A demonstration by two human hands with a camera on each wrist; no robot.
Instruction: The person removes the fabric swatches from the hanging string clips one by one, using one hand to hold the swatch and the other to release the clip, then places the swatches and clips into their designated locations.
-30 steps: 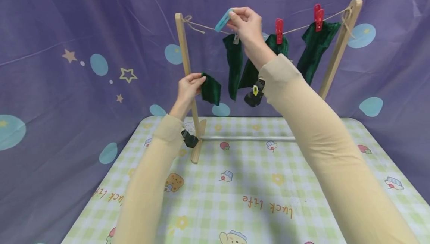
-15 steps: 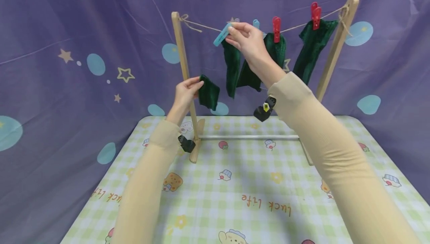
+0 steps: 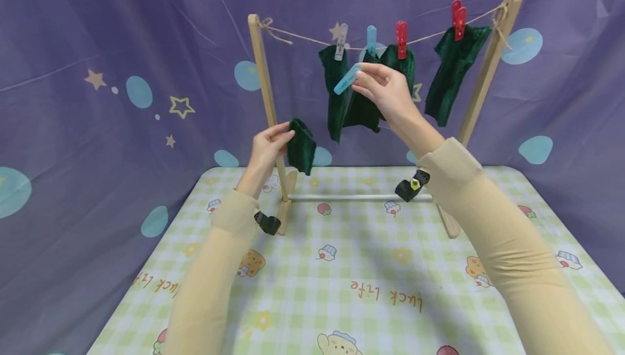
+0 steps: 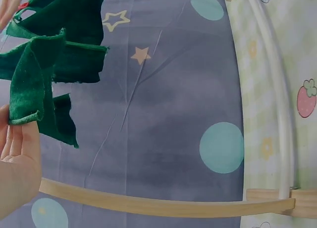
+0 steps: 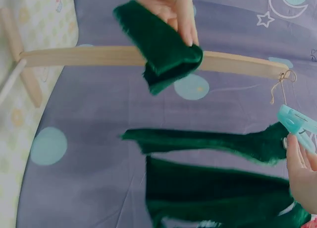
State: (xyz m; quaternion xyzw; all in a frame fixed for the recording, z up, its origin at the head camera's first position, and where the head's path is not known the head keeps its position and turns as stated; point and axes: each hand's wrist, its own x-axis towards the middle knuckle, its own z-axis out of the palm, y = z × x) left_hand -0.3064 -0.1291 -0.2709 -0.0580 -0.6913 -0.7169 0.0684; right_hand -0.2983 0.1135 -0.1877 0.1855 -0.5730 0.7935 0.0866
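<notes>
My left hand (image 3: 263,150) pinches a small dark green velvet cloth (image 3: 301,149) by its edge beside the rack's left post. In the right wrist view the same cloth (image 5: 156,39) is folded over and hangs from the fingers. My right hand (image 3: 389,88) pinches a light blue clothespin (image 3: 348,78) between thumb and fingers, below the twine line. Behind it several green velvet garments hang from the twine. One long strip (image 3: 336,94) is under a clear clothespin (image 3: 341,42); others hang under a blue clothespin (image 3: 371,39) and red clothespins (image 3: 401,40). My right hand partly hides the middle garments.
Twine (image 3: 305,37) runs between two wooden posts (image 3: 264,67), sagging slightly. A white rod (image 3: 351,198) joins their feet low over the checked tablecloth (image 3: 303,300). A purple curtain (image 3: 97,143) hangs behind. At the far right a green garment (image 3: 455,70) hangs near the post.
My right hand has moved down and slightly right from the line with the blue clothespin, uncovering the clear and blue clothespins behind. My left hand has dropped slightly with the cloth.
</notes>
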